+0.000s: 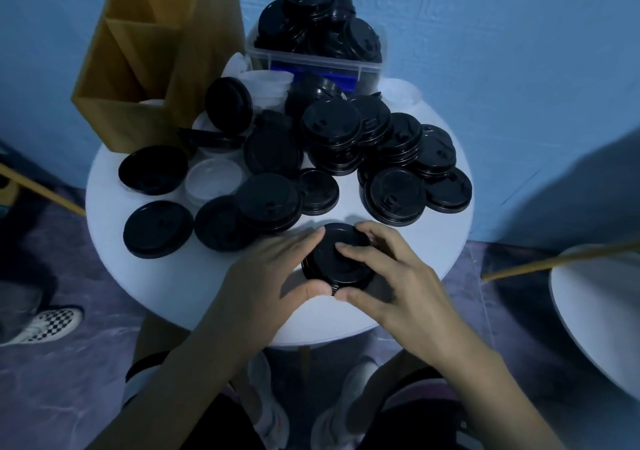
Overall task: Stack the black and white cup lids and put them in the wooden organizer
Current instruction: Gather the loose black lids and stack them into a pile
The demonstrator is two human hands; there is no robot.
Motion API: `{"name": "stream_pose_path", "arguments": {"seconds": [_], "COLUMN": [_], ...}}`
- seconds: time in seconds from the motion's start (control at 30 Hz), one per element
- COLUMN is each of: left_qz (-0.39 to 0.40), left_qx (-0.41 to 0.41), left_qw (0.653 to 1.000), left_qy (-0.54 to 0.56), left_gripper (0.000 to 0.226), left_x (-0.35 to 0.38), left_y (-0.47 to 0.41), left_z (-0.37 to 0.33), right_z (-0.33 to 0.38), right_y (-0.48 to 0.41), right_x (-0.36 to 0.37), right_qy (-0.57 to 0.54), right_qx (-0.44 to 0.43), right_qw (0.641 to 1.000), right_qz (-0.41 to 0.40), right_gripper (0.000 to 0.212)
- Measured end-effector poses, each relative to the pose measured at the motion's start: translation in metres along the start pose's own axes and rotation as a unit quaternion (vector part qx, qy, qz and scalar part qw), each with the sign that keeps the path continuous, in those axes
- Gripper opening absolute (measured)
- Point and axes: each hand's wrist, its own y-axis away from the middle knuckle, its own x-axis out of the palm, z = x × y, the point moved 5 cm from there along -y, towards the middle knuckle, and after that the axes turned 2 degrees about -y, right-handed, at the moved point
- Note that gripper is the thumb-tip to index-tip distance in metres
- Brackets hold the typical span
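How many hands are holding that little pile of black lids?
2. The left hand holds the pile of black lids from its left, the right hand from its right, near the white table's front edge. No others show.

dim, cool blue cast, soft shadows on the round table just beyond and under the held stack of black lids, faint sheen on loose lids past the grip, blacks crushed, frame edges far from the grip bent and smeared

Wooden organizer top beyond frame.
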Motion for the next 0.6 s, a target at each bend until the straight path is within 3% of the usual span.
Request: {"name": "stream_pose_path", "arguments": {"seconds": [0.27,0.6], "left_qz": [0.008,-0.020], "left_qx": [-0.027,-0.034], "left_qw": [1.000,0.999], "left_qy": [-0.006,-0.005], "left_gripper": [0.072,0.072], "left_x": [0.000,0.001], "left_y": [0.004,0.002], "left_z": [0.002,-0.001], "right_z": [0.003,0.011], "right_y": [0.003,0.005], "right_x": [0.007,0.009], "right_qy": [0.040,0.215], "right_qx": [-0.025,-0.083], "right_qw": [0.999,0.971], "right_qz": [0.001,-0.063], "right_gripper": [0.054,0.056]}}
